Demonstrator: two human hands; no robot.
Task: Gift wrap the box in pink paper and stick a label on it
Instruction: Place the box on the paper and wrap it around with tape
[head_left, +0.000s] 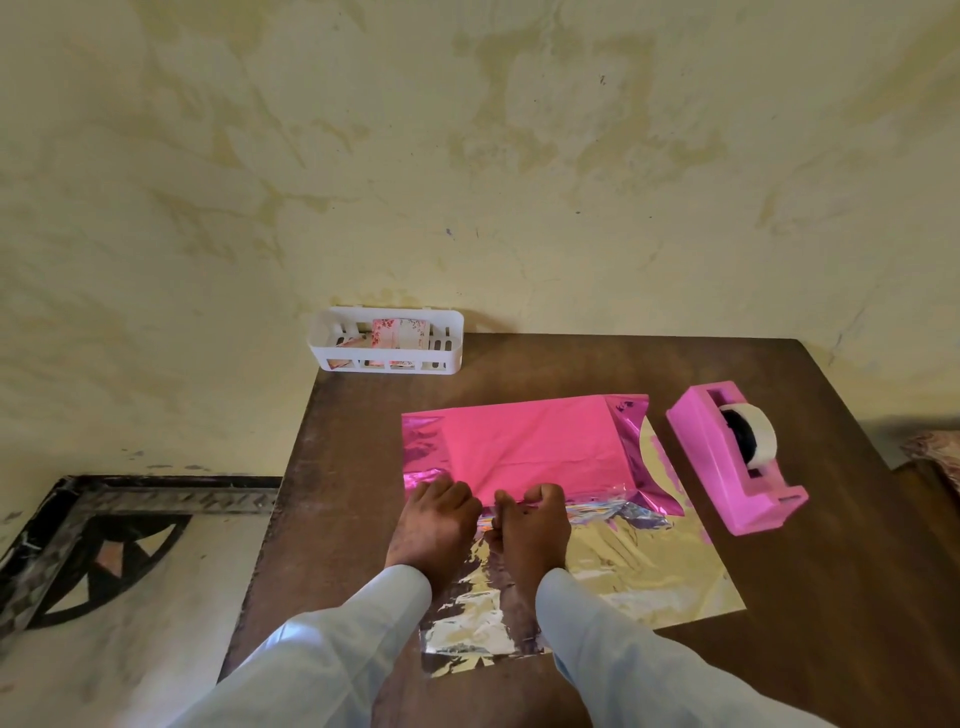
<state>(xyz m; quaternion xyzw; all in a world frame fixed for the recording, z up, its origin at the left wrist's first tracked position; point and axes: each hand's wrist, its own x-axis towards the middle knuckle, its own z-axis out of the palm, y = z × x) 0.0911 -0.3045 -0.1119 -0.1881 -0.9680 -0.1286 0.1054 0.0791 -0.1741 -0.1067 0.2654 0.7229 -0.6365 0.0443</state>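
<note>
brown table (810, 597), pink paper (535, 447) mound, long axis seemingly left-right

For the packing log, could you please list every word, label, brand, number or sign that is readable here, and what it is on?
No text can be read.
Floral cards in the white basket: pink printed pattern; any writing is too small to read.
Pink tape dispenser: no brand or marking shows.
Pink paper: plain, no print.
</note>
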